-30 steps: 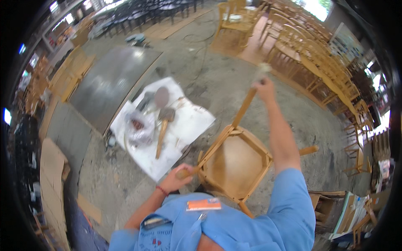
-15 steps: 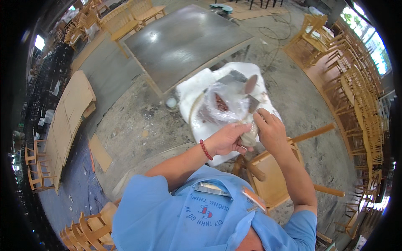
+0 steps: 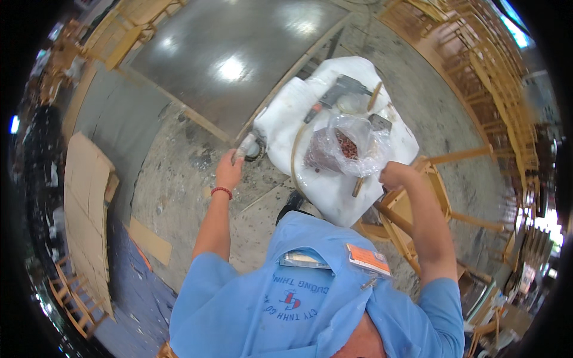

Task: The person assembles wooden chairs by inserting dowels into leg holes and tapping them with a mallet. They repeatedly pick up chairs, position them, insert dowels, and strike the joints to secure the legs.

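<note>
Concrete floor (image 3: 179, 179) lies beneath the left hand (image 3: 229, 172), its grip closed around a pale bottle (image 3: 243, 145), then a clear bag (image 3: 360, 129) with plenty of reddish-brown pieces (image 3: 347, 145) left unused on white sheeting (image 3: 280, 128), the right hand (image 3: 399, 175), its grip hidden from me, and just beside it an upturned chair (image 3: 439, 186), legs (image 3: 459, 155) already on

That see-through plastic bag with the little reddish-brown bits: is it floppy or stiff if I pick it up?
The plastic bag would probably be floppy, because its thin film looks crumpled. The bits look small and loose, so they'd likely shift and make it sag. It probably wouldn't roll, with that slumped shape.
</note>
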Action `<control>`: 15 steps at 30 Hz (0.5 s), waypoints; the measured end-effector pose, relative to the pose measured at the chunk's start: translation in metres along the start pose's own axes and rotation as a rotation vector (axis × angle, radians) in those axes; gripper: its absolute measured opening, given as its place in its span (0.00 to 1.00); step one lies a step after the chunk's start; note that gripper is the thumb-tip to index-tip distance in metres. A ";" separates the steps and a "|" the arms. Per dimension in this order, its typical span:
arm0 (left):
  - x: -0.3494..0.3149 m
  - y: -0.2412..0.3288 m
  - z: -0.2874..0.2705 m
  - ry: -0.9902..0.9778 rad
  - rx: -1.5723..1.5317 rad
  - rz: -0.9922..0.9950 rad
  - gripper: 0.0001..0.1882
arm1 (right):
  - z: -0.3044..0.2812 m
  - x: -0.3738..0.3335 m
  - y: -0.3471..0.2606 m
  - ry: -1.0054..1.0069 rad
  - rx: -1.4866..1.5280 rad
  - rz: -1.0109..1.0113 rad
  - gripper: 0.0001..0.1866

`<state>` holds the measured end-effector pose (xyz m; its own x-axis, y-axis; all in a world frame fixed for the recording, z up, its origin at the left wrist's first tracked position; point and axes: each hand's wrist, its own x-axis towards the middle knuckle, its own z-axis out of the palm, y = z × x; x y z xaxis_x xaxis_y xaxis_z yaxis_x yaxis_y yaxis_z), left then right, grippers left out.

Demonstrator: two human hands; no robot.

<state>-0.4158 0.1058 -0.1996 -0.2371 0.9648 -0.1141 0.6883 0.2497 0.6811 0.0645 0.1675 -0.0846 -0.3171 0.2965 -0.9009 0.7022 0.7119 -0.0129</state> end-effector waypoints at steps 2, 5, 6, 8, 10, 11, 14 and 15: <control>0.009 -0.004 0.002 0.013 0.046 -0.048 0.22 | -0.013 0.008 -0.031 0.184 1.294 0.530 0.16; 0.028 0.016 0.005 -0.083 0.036 -0.041 0.23 | 0.073 0.088 -0.033 0.605 0.632 0.328 0.18; 0.025 0.015 0.002 -0.083 0.028 -0.076 0.23 | 0.079 0.103 -0.044 0.894 0.594 0.380 0.19; 0.021 0.011 -0.002 0.003 0.077 -0.066 0.24 | 0.081 0.116 -0.059 1.037 0.722 0.505 0.19; 0.015 0.017 -0.002 0.105 0.124 -0.024 0.23 | 0.076 0.118 -0.069 1.021 1.185 0.534 0.18; 0.016 0.033 0.001 0.151 0.140 0.031 0.22 | 0.070 0.107 -0.070 0.929 1.590 0.493 0.17; 0.012 0.141 0.007 -0.004 -0.057 0.340 0.17 | 0.058 0.075 -0.073 0.828 2.306 0.383 0.11; 0.007 0.181 0.008 -0.116 -0.167 0.463 0.15 | 0.060 0.071 -0.075 0.834 2.329 0.437 0.08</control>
<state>-0.2873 0.1581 -0.0824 0.1513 0.9764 0.1542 0.5819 -0.2141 0.7846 0.0276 0.0965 -0.1736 0.2874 0.6292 -0.7222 -0.1568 -0.7129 -0.6835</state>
